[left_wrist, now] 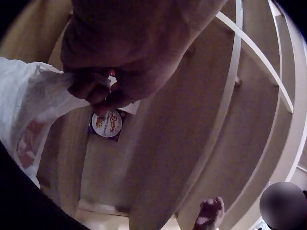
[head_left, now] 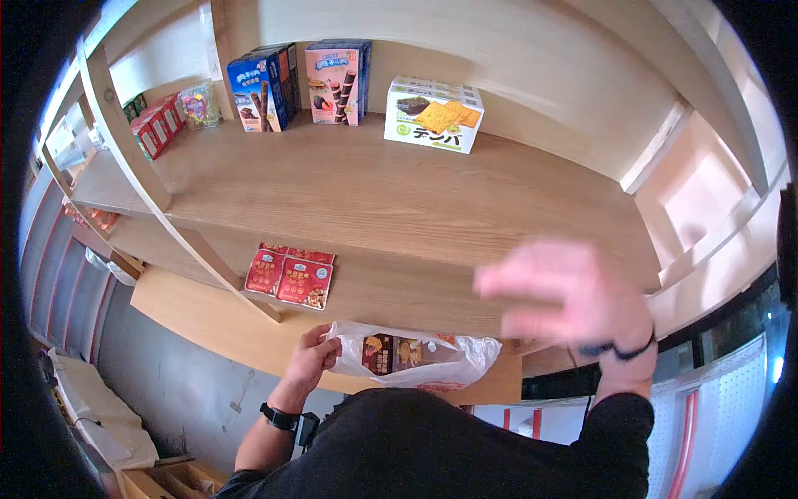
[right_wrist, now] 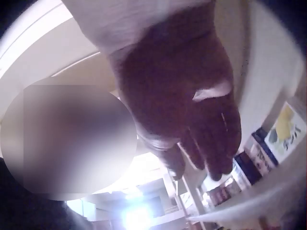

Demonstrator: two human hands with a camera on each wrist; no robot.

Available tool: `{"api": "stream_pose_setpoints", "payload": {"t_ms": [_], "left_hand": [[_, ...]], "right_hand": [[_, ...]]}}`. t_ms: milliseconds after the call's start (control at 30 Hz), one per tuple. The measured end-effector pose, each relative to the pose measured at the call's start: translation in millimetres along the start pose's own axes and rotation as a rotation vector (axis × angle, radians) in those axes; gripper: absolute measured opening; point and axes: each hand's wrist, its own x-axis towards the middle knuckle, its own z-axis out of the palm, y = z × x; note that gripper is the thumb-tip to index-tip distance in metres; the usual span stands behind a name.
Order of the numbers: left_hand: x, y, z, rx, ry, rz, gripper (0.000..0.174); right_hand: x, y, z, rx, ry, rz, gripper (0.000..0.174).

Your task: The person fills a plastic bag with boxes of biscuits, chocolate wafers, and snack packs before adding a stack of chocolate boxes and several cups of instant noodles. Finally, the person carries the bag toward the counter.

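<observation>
My left hand [head_left: 312, 356] pinches the rim of a white plastic bag [head_left: 480, 358] at its left end. Inside the bag, dark snack packages [head_left: 378, 353] show through the mouth. In the left wrist view the same bag [left_wrist: 17, 91] hangs from curled fingertips. My right hand [head_left: 565, 291], blurred in the head view, is raised over the front of the shelves to the right of the bag. From the right wrist, its palm [right_wrist: 168, 81] is seen with the fingers extended and nothing held.
The upper shelf [head_left: 332, 179] bears a white cracker box [head_left: 434, 116], pink boxes [head_left: 334, 83] and blue boxes [head_left: 258, 93] of wafer rolls. Red snack packets [head_left: 304, 283] lie on the shelf below. A wooden upright [head_left: 125, 141] divides the shelves at left.
</observation>
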Motion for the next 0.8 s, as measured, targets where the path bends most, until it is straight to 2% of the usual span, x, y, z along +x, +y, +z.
{"api": "stream_pose_setpoints", "payload": {"t_ms": [33,100,167,300,400,500,600,700,733,800], "left_hand": [[0.9,-1.0,-1.0,-0.001,-0.008,0.009,0.035],[3.0,-6.9,-4.3,-0.003,-0.024,0.024,0.035],[2.2,-8.4,-4.0,-0.019,-0.029,0.024,0.035],[0.0,-9.8,-2.3,-0.02,-0.019,0.015,0.036],[-2.9,-7.3,-2.2,0.011,-0.034,0.015,0.036],[-4.3,-6.8,-2.9,0.045,-0.029,0.03,0.036],[-3.2,-6.6,-2.7,0.049,-0.033,0.025,0.037],[-2.4,-7.1,-2.9,0.049,-0.033,0.022,0.038],[-2.4,-6.0,-2.3,0.058,-0.033,0.018,0.038],[-2.8,-4.8,-0.6,0.073,-0.026,0.007,0.04]], "right_hand": [[17.8,5.5,-13.6,-0.137,0.14,0.038,0.035],[57.6,35.8,-32.3,-0.305,0.284,0.214,0.036],[95.5,68.0,-46.0,-0.427,0.28,0.304,0.047],[151.7,162.5,-40.9,-0.681,0.15,0.331,0.08],[173.3,176.0,-37.7,-0.564,-0.02,0.477,0.092],[182.6,175.8,-34.3,-0.605,-0.018,0.561,0.102],[188.3,170.9,-41.6,-0.598,-0.098,0.654,0.11],[182.7,159.0,-42.6,-0.464,-0.203,0.67,0.11],[177.0,153.5,-36.0,-0.563,-0.147,0.628,0.096],[171.9,153.3,-29.4,-0.655,-0.163,0.573,0.089]]}}
